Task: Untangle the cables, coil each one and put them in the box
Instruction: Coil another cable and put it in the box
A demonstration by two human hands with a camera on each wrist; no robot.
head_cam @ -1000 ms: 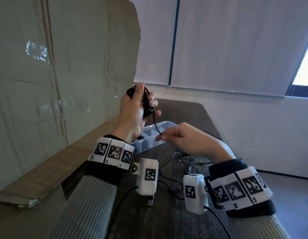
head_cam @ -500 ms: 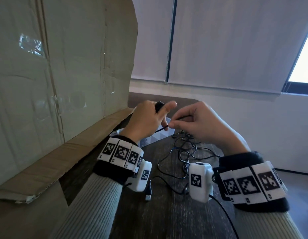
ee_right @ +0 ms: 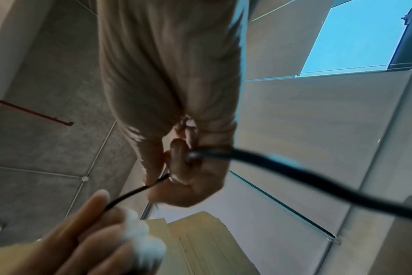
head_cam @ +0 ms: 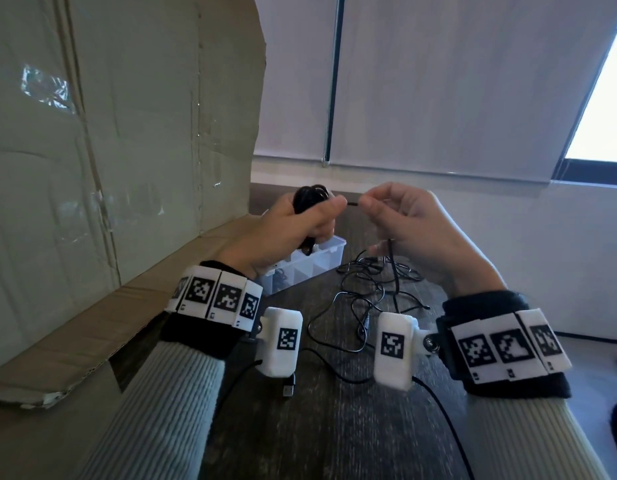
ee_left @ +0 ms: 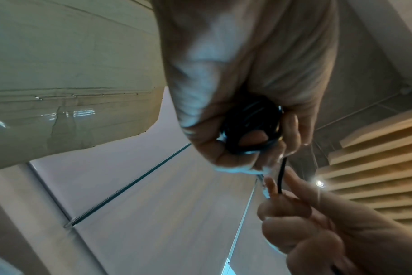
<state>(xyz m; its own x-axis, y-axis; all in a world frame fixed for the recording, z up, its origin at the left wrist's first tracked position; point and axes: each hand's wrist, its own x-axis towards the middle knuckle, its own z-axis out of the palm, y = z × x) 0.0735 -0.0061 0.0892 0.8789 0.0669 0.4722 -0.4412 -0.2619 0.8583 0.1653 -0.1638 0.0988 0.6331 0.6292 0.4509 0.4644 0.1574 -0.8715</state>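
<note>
Head view: left hand [head_cam: 283, 223] grips coiled cable [head_cam: 309, 199].

Black cables [head_cam: 366, 289], dark wood-grain table [head_cam: 334, 427], seemingly clear box [head_cam: 321, 261], brown cardboard [head_cam: 109, 150].

Above the box [head_cam: 321, 256], your left hand [head_cam: 286, 226] grips a coil [head_cam: 309, 199]; your right hand [head_cam: 418, 230] pinches its cable [head_cam: 352, 204].

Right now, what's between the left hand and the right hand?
A short taut stretch of black cable runs from the left hand to the right hand, clearest in the head view.
</note>
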